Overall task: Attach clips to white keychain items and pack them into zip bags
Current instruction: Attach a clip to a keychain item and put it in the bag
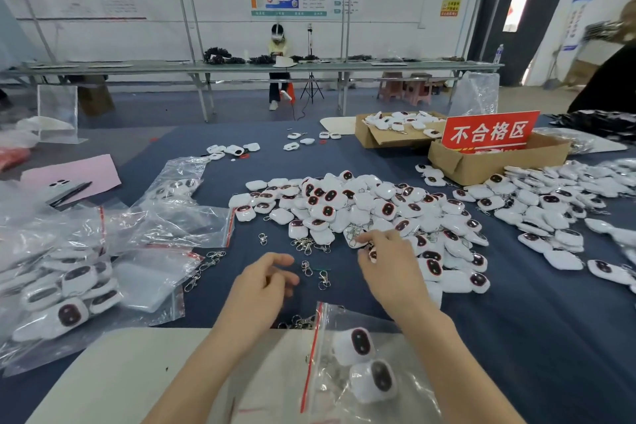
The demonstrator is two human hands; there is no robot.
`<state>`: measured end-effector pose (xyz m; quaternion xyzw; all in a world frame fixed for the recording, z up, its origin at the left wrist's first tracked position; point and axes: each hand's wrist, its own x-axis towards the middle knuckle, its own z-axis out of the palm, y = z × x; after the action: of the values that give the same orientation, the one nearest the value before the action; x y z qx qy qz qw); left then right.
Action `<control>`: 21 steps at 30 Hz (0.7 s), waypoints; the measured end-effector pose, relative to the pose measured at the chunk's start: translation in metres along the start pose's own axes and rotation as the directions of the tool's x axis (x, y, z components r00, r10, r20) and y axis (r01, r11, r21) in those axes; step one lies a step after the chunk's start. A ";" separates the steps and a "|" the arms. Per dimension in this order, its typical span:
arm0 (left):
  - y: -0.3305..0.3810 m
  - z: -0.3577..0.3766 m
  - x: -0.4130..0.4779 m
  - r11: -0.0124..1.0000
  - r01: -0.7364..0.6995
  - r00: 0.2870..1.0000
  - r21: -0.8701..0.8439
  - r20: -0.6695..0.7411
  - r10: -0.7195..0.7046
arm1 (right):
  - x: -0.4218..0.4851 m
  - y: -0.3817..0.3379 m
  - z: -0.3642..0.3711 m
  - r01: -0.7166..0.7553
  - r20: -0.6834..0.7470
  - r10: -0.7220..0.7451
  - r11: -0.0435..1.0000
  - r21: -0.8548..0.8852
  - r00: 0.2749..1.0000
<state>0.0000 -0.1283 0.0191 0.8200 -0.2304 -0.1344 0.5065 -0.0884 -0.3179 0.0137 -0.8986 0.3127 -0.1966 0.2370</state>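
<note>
A big heap of white keychain items (364, 206) with dark red oval faces lies in the middle of the blue table. My right hand (392, 265) reaches into its near edge and its fingers pinch one white item (372, 254) there. My left hand (265, 280) hovers beside it with loosely curled fingers, holding nothing. Loose metal clips (315, 274) lie between both hands, and more clips (304, 244) lie at the heap's edge. A zip bag (358, 365) with a red strip holds two items near my right forearm.
Filled and empty zip bags (103, 258) cover the left side. Two cardboard boxes (481, 162), one with a red sign, stand at the back right beside another spread of items (557, 206). A white sheet (137, 372) lies at the near edge. A person sits at a far bench.
</note>
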 end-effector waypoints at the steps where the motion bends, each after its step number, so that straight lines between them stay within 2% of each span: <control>1: -0.004 0.005 0.006 1.000 0.005 1.000 -0.009 -0.027 -0.005 | 0.002 0.000 0.004 -0.031 -0.038 0.026 0.992 -0.124 0.999; 4: -0.011 0.020 0.020 0.999 -0.019 0.995 0.027 -0.099 0.022 | 0.003 -0.001 0.018 -0.068 -0.033 0.061 0.959 -0.275 0.998; 9: -0.025 0.028 0.034 0.999 -0.025 0.988 0.022 -0.151 0.028 | -0.004 0.006 0.034 0.081 -0.110 -0.103 0.979 -0.189 0.989; 11: -0.029 0.029 0.037 0.999 -0.037 0.988 -0.004 -0.153 0.036 | -0.002 0.006 0.032 0.077 -0.185 -0.065 0.995 0.061 0.981; 13: -0.029 0.030 0.037 0.995 -0.081 0.986 -0.051 -0.151 0.072 | -0.001 0.006 0.035 0.078 -0.126 -0.036 0.934 0.349 0.991; 14: -0.029 0.031 0.036 0.991 -0.111 0.984 -0.072 -0.145 0.099 | -0.001 0.005 0.037 0.084 -0.072 -0.058 0.896 0.436 0.996; 17: -0.028 0.033 0.035 0.979 -0.172 0.984 -0.110 -0.077 0.164 | 0.001 -0.002 0.041 0.101 0.070 -0.179 0.789 0.606 0.981; 21: -0.026 0.032 0.032 0.960 -0.240 0.965 -0.142 0.074 0.252 | 0.002 -0.007 0.040 0.130 0.083 -0.270 0.684 0.717 0.959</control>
<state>0.0188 -0.1595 -0.0178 0.7427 -0.3438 -0.1226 0.5614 -0.0629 -0.3022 -0.0146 -0.7822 0.0905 -0.2426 0.5667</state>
